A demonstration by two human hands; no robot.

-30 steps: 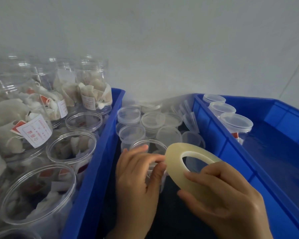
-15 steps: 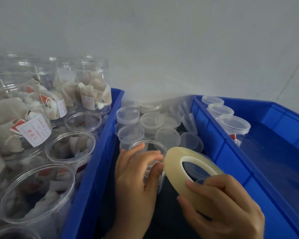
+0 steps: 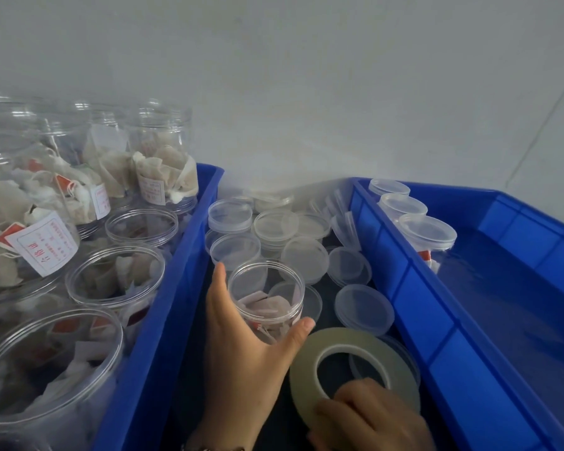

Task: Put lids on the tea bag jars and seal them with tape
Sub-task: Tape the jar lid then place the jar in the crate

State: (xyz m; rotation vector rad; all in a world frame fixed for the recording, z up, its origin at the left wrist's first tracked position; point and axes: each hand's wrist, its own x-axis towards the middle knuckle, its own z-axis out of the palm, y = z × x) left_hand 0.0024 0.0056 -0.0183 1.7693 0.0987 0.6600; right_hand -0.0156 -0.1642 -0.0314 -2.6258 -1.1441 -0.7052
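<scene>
1. Where a second ago the left hand (image 3: 241, 346) had its fingers bunched over the jar's mouth, it now cups the open jar (image 3: 266, 301) from the near left side, thumb on the right wall, fingers round the far left.
2. That jar stands lidless between the two bins, tea bags showing inside.
3. Held up before, the tape roll (image 3: 352, 372) has dropped low and lies flatter, just right of the jar; the right hand (image 3: 368, 418) pinches its near edge.
4. Loose lids (image 3: 363, 309) lie scattered beyond.
5. Left blue bin (image 3: 163, 320) holds open jars; right blue bin (image 3: 437, 320) holds three capped jars (image 3: 427, 231).
</scene>
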